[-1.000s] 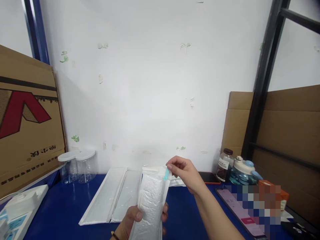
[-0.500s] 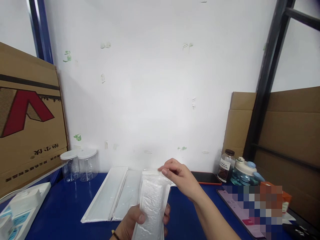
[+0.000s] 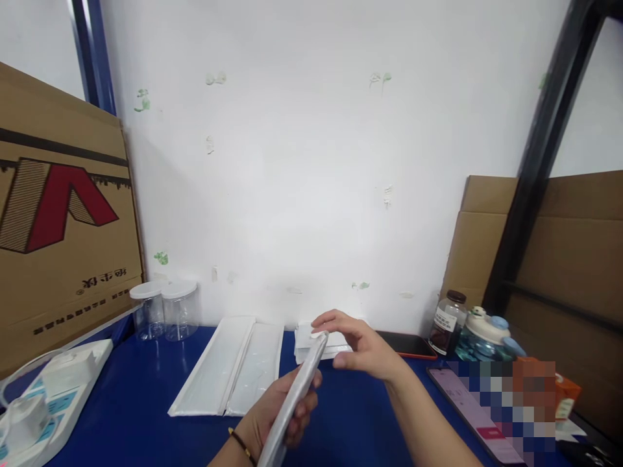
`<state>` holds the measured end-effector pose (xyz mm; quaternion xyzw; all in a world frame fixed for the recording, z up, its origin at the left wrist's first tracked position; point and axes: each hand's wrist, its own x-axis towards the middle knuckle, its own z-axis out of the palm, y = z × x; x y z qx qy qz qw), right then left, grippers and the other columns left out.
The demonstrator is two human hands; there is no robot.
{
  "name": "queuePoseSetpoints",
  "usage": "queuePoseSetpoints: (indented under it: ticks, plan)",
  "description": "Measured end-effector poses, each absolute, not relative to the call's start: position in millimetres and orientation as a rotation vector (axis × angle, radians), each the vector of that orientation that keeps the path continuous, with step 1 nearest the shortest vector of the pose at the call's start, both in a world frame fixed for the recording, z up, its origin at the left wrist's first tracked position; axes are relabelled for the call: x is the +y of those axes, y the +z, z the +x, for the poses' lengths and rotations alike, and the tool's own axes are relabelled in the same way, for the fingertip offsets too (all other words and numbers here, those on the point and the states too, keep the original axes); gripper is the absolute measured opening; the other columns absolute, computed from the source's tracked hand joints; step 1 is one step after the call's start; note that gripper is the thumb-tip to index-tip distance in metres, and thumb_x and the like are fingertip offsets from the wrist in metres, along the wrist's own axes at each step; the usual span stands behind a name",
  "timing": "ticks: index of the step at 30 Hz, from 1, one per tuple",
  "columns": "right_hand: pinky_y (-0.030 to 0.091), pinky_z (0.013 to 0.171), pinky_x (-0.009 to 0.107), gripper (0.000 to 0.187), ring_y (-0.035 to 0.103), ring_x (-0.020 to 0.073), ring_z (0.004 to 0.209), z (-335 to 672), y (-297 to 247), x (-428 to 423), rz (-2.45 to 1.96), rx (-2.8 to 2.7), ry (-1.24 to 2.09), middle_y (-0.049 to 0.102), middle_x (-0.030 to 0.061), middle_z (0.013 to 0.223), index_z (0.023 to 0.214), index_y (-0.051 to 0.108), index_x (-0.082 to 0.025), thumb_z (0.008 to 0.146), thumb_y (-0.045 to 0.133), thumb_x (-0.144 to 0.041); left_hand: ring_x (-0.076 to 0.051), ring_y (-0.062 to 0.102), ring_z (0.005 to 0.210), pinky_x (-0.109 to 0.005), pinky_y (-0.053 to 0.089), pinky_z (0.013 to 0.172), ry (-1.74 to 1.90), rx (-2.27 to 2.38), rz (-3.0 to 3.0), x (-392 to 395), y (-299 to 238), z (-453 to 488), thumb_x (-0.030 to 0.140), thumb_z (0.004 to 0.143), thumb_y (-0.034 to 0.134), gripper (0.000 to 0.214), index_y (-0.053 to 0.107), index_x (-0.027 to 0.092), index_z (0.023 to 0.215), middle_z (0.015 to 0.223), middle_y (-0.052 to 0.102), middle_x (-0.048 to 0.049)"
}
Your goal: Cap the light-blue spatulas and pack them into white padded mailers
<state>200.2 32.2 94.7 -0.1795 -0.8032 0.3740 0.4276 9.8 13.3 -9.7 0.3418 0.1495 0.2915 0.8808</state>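
A white padded mailer [image 3: 298,388] above the blue counter [image 3: 355,418] has turned edge-on, gripped by the left hand [image 3: 275,403]. The right hand [image 3: 365,349] now has parted fingers near its top, suggesting a regrip.

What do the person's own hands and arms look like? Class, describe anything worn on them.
The left hand has a thin dark bracelet at the wrist, with a small gold-coloured bead. The right hand shows no bracelet. Neither hand wears a glove, and no sleeve shows on either forearm.
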Motion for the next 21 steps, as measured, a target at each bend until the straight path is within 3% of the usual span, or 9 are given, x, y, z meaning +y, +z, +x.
queuePoseSetpoints:
  ticks: [2, 6, 10, 14, 16, 18, 21]
  plan:
    - [0.041, 0.083, 0.031, 0.03, 0.055, 0.021, 0.093, 196.5, 90.3, 33.1, -0.455, -2.053, 0.959, 0.062, 0.0067, 0.095, 0.09, 0.069, -0.019, 0.071, 0.068, -0.043, -0.005, 0.036, 0.026, -0.016, 0.023, 0.03, 0.536, 0.135, 0.73, 12.5, -8.1, 9.6, 0.036, 0.086, 0.045, 0.021, 0.057, 0.02, 0.093, 0.048, 0.049, 0.0068]
    - [0.043, 0.057, 0.024, 0.032, 0.053, 0.0133, 0.062, 194.9, 72.2, 49.9, -0.699, -1.894, 1.032, 0.057, 0.0015, 0.069, 0.081, 0.065, -0.014, 0.08, 0.057, -0.046, -0.007, 0.055, 0.049, -0.017, 0.039, 0.044, 0.433, 0.204, 0.697, 17.3, 3.5, -4.7, 0.036, 0.084, 0.049, 0.031, 0.056, 0.016, 0.106, 0.077, 0.061, -0.0017]
    - [0.032, 0.037, 0.02, 0.041, 0.047, 0.0103, 0.043, 213.3, 46.1, 89.1, -0.938, -1.545, 0.928, 0.05, -0.0012, 0.061, 0.093, 0.059, -0.013, 0.081, 0.049, -0.051, -0.008, 0.06, 0.065, -0.017, 0.045, 0.058, 0.813, 0.336, 0.626, 27.6, 17.6, -27.8, 0.038, 0.082, 0.052, 0.036, 0.055, 0.013, 0.107, 0.094, 0.064, -0.0075]
    - [0.036, 0.04, 0.022, 0.04, 0.049, 0.0126, 0.04, 240.8, 15.8, 125.8, -1.474, -1.504, 0.606, 0.051, -0.0013, 0.051, 0.089, 0.058, -0.013, 0.087, 0.034, -0.045, -0.016, 0.062, 0.086, -0.026, 0.049, 0.074, 1.138, 0.592, 0.751, 38.2, 27.5, -47.1, 0.052, 0.083, 0.044, 0.05, 0.048, 0.016, 0.117, 0.114, 0.06, -0.0127]
    - [0.04, 0.05, 0.024, 0.036, 0.054, 0.0149, 0.046, 250.1, 2.9, 134.3, -1.719, -1.567, 0.428, 0.056, 0.0021, 0.052, 0.081, 0.061, -0.014, 0.087, 0.036, -0.039, -0.022, 0.06, 0.097, -0.033, 0.047, 0.081, 1.232, 0.942, 0.979, 45.0, 26.6, -60.6, 0.054, 0.078, 0.049, 0.057, 0.044, 0.019, 0.123, 0.12, 0.056, -0.0131]
    - [0.042, 0.061, 0.028, 0.031, 0.06, 0.0193, 0.064, 254.3, -5.8, 135.7, -1.83, -1.572, 0.308, 0.064, 0.0088, 0.072, 0.084, 0.063, -0.014, 0.085, 0.041, -0.037, -0.029, 0.052, 0.11, -0.041, 0.041, 0.089, 1.274, 1.461, 1.279, 52.2, 20.5, -78.3, 0.053, 0.07, 0.057, 0.065, 0.044, 0.019, 0.124, 0.122, 0.053, -0.0151]
    - [0.041, 0.072, 0.034, 0.037, 0.058, 0.0255, 0.09, 252.5, -10.3, 129.6, -1.966, -1.596, -0.026, 0.06, 0.0149, 0.105, 0.112, 0.057, -0.016, 0.086, 0.04, -0.038, -0.042, 0.027, 0.128, -0.058, 0.027, 0.096, 1.109, 2.238, 1.539, 61.0, 4.4, -106.2, 0.056, 0.059, 0.061, 0.079, 0.045, 0.017, 0.126, 0.133, 0.042, -0.0202]
